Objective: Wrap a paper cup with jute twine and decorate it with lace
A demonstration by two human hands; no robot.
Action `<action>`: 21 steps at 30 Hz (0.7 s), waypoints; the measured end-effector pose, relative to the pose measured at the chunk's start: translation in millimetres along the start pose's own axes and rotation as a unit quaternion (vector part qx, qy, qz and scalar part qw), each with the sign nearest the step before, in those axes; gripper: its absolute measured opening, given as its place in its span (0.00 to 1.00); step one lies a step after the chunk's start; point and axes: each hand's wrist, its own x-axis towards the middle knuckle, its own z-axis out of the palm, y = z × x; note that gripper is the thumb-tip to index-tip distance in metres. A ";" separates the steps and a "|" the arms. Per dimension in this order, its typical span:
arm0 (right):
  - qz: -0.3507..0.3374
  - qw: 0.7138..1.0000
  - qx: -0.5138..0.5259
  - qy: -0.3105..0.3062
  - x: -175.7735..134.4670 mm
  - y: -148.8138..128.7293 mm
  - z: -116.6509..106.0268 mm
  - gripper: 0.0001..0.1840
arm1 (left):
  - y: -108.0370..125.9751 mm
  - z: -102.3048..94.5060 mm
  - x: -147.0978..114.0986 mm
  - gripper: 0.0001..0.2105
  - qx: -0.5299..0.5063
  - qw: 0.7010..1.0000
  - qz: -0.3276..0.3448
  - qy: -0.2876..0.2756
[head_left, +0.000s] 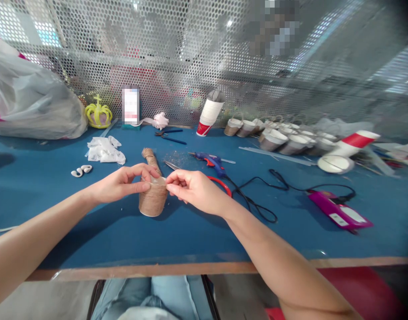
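Observation:
A paper cup (153, 201) wrapped in brown twine stands on the table before me, a white band showing at its rim. My left hand (126, 181) is closed at the rim's left side, thumb and fingers on the cup. Opposite it, my right hand (199, 189) pinches a thin strand of twine at the rim's right side. Behind the cup lies a roll of twine (151, 159). Scissors with a red handle (221, 182) lie partly hidden behind my right hand. A blue glue gun (210, 161) rests beyond them.
Pliers (170, 134), stacked paper cups (209, 116) and several wrapped cups (274, 140) line the back near a perforated metal screen. A black cable runs to a purple power strip (339, 211) on the right. At left are a plastic bag (34, 98) and crumpled white plastic (105, 150).

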 end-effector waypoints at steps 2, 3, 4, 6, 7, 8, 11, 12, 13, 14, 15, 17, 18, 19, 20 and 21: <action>-0.009 1.000 -0.019 0.002 -0.6 -1.2 0.3 0.05 | -0.6 -2.7 -0.3 0.09 0.016 1.000 0.002 -0.008; -0.013 0.999 -0.029 0.003 -0.9 -1.7 0.5 0.05 | -0.8 -3.7 -0.4 0.08 0.027 1.000 0.006 -0.011; -0.015 0.999 -0.038 0.005 -1.0 -2.2 0.7 0.05 | -0.6 -4.2 -0.4 0.07 0.040 0.999 0.012 -0.011; -0.020 0.998 -0.057 0.010 -1.0 -3.1 1.6 0.06 | 0.6 -3.3 -0.4 0.06 0.067 0.997 0.025 0.001; -0.023 0.998 -0.064 0.013 -0.9 -3.7 2.3 0.05 | 1.7 -1.7 -0.3 0.07 0.080 0.996 0.030 0.012; -0.026 0.997 -0.071 0.017 -0.8 -4.4 3.1 0.05 | 3.3 0.4 -0.1 0.08 0.092 0.995 0.032 0.023; -0.038 0.995 -0.092 0.026 -1.1 -7.3 6.1 0.05 | 9.0 9.0 1.0 0.09 0.112 0.992 0.026 0.051; -0.041 0.994 -0.097 0.026 -1.4 -8.5 7.1 0.06 | 10.8 11.8 1.5 0.08 0.115 0.992 0.025 0.055; -0.043 0.993 -0.104 0.027 -1.9 -9.8 8.0 0.06 | 12.3 14.4 2.1 0.07 0.119 0.991 0.025 0.057; -0.046 0.992 -0.111 0.027 -2.4 -11.2 8.8 0.06 | 13.4 16.6 2.6 0.07 0.122 0.990 0.027 0.060; -0.049 0.991 -0.119 0.028 -2.9 -12.5 9.5 0.06 | 14.2 18.5 3.1 0.06 0.125 0.990 0.030 0.063; -0.056 0.988 -0.138 0.033 -3.8 -14.9 10.7 0.06 | 15.1 21.4 3.8 0.06 0.124 0.989 0.035 0.070; -0.058 0.986 -0.149 0.038 -4.3 -16.0 11.2 0.06 | 15.3 22.5 3.9 0.05 0.122 0.989 0.035 0.074; -0.060 0.985 -0.158 0.043 -4.7 -17.0 11.7 0.06 | 15.6 23.4 4.0 0.05 0.120 0.989 0.034 0.078; -0.062 0.983 -0.166 0.047 -5.1 -17.8 12.1 0.06 | 15.9 24.2 3.8 0.05 0.120 0.989 0.034 0.081; -0.063 0.982 -0.170 0.050 -5.5 -18.3 12.4 0.06 | 16.1 24.6 3.6 0.05 0.121 0.988 0.034 0.084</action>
